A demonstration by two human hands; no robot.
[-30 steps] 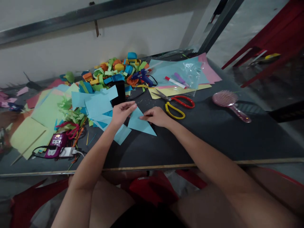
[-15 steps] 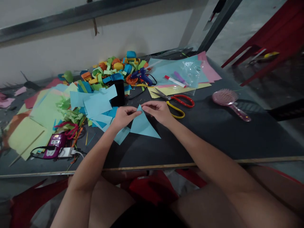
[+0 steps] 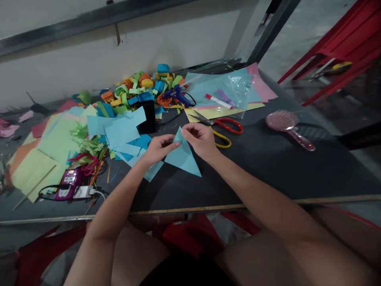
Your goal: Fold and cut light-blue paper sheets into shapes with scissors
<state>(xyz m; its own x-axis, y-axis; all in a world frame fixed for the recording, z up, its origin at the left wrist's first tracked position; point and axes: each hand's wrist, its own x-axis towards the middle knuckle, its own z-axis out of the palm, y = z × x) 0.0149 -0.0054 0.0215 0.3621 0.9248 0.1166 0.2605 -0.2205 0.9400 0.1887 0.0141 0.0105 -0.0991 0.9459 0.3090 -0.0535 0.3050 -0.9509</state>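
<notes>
A light blue sheet of paper (image 3: 183, 159), folded into a triangle, is held just over the dark table with its point away from me. My left hand (image 3: 162, 149) pinches its left edge, thumb on top. Near the tip, my right hand (image 3: 201, 139) grips the right edge between thumb and fingers; its fingertips are partly hidden. Scissors (image 3: 222, 126) with one red and one yellow handle lie just beyond my right hand. Loose light blue paper pieces (image 3: 120, 131) are spread beyond my left hand, and one corner lies beside the triangle.
Folded coloured paper pieces (image 3: 143, 87) pile up by the wall, next to a blue glue gun (image 3: 178, 95). A pink hairbrush (image 3: 287, 125) lies at right. Left are a purple device (image 3: 70, 182), a white adapter (image 3: 83, 192) and yellow paper (image 3: 32, 169). A red chair (image 3: 348, 47) stands beyond.
My right hand has shifted slightly up at the triangle's tip, and the tip has moved up and right. My left hand has slid a little down along the left edge.
</notes>
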